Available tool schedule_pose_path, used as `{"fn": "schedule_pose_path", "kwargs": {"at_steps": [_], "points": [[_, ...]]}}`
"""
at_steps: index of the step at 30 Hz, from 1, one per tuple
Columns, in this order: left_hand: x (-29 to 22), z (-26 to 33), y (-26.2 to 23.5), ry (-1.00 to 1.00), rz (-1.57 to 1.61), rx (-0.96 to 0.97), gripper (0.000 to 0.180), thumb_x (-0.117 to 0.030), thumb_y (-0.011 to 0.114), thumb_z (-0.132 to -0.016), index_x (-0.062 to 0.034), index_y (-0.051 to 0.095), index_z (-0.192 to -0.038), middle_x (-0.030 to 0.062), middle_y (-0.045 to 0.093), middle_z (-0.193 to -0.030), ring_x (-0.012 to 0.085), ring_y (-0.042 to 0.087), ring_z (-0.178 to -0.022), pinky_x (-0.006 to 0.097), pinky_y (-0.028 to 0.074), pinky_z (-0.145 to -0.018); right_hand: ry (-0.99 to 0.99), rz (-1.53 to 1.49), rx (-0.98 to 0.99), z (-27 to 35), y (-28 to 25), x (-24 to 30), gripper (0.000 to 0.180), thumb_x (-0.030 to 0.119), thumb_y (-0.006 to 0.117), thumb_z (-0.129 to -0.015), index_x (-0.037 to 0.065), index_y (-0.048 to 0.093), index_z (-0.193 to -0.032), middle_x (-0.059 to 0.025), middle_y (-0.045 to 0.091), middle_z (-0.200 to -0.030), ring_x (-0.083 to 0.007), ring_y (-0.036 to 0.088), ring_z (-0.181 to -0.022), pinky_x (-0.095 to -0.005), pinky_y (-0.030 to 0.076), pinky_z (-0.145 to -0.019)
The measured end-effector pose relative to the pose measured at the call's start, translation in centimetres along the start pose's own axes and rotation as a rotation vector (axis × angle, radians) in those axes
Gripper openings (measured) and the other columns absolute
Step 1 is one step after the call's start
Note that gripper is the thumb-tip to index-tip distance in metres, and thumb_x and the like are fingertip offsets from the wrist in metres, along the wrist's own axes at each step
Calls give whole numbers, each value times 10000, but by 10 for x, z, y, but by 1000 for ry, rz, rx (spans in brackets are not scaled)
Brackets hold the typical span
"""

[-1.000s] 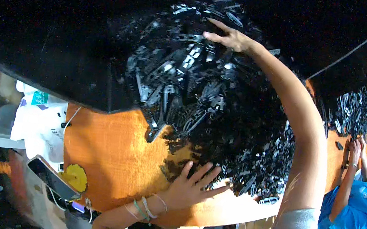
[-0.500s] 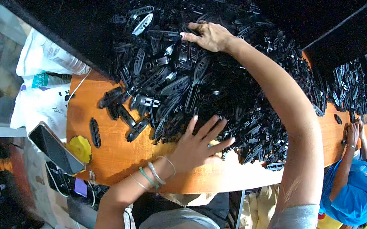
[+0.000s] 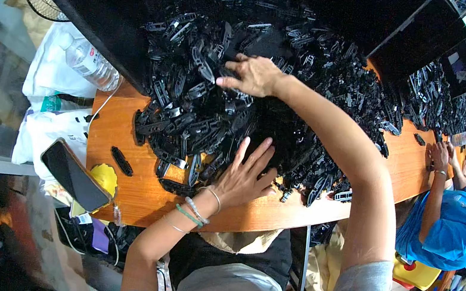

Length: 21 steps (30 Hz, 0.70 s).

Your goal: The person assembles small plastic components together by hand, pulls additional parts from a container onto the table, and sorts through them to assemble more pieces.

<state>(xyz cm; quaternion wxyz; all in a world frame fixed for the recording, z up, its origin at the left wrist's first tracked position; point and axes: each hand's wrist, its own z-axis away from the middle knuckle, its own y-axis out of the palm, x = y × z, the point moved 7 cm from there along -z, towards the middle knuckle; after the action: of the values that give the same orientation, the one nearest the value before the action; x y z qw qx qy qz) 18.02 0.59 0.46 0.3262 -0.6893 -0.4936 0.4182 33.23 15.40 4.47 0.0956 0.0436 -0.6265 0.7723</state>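
Note:
A large heap of elongated black plastic pieces (image 3: 192,118) covers the table, some with shiny oval frames. My right hand (image 3: 255,76) reaches into the upper middle of the heap, palm down. Its thumb and fingers are apart, resting against pieces, though some fingertips are hidden among them. Nearer to me, my left hand (image 3: 250,169) lies at the heap's front edge with fingers spread, holding nothing. Bracelets circle the left wrist. One loose black piece (image 3: 121,161) lies alone on the wood, left of the heap.
The wooden table (image 3: 121,126) has a curved front edge. At its left are a phone (image 3: 75,175), a yellow object (image 3: 102,179), white bags (image 3: 44,135) and a water bottle (image 3: 90,62). Dark panels stand behind. A person in blue (image 3: 451,223) works at the far right.
My right hand has come nearer to me, and pieces by it have shifted. My left hand stays spread at the front edge. The view has moved slightly.

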Motion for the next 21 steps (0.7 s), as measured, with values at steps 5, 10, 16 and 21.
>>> {"fn": "schedule_pose_path", "kwargs": {"at_steps": [5,10,16,21], "points": [[-13,-4,-2,117,-163,2,461,-327,639,-805,-340,544,-1256,158,255,-1466,351,147,-1398,704,205,-1000,22,33,105,6,6,15,862,787,202,-814,190,372,-1412,-245,305,-1444,-414,430,-1247,-469,377,-1022],[-25,-8,11,135,-283,60,589,-426,554,-837,-379,365,-1392,143,295,-1475,370,225,-1370,660,166,-1006,11,-62,243,19,3,25,831,766,204,-833,198,343,-1424,-231,313,-1446,-389,357,-1308,-476,285,-1091],[-21,-8,5,26,-72,114,587,-393,503,-835,-327,361,-1401,133,295,-1482,343,268,-1359,642,196,-1027,-148,-442,124,-12,-40,-10,598,604,477,-866,168,553,-1269,-169,527,-1290,-341,520,-1167,-436,405,-1001],[-24,-4,14,4,-66,124,511,-387,467,-862,-328,396,-1365,68,358,-1453,298,327,-1325,620,296,-957,472,142,-454,-75,-92,-190,554,497,545,-886,53,565,-1217,-167,581,-1210,-310,597,-1058,-393,486,-886]]}}
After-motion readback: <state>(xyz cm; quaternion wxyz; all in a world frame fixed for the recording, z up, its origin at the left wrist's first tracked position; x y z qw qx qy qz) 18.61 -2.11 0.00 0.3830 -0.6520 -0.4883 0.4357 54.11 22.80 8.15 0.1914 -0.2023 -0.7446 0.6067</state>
